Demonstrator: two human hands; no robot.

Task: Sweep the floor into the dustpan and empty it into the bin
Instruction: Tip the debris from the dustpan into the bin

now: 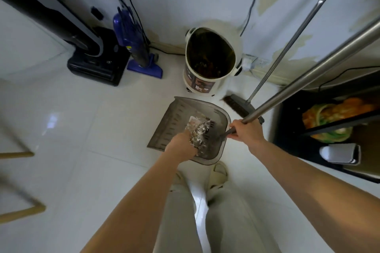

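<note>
White glossy floor tiles [98, 121] meet a peeling wall; an open bin [209, 55] stands by it, two vacuums to its left. Between bin and feet sits the grey dustpan [174, 121] holding debris [198, 131] — left hand [181, 146] reaches into it, grip hidden. Right hand [245, 130] clasps the dustpan's metal handle [308, 70]. Bin label unreadable.

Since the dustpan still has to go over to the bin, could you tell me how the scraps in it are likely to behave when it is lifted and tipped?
The scraps look like small loose flakes, so probably light and apt to slide or flutter out. They lie heaped at the back of the dustpan, by the left hand, so they should stay put if it is kept level. The bin stands open close by, so spilling seems unlikely.
</note>
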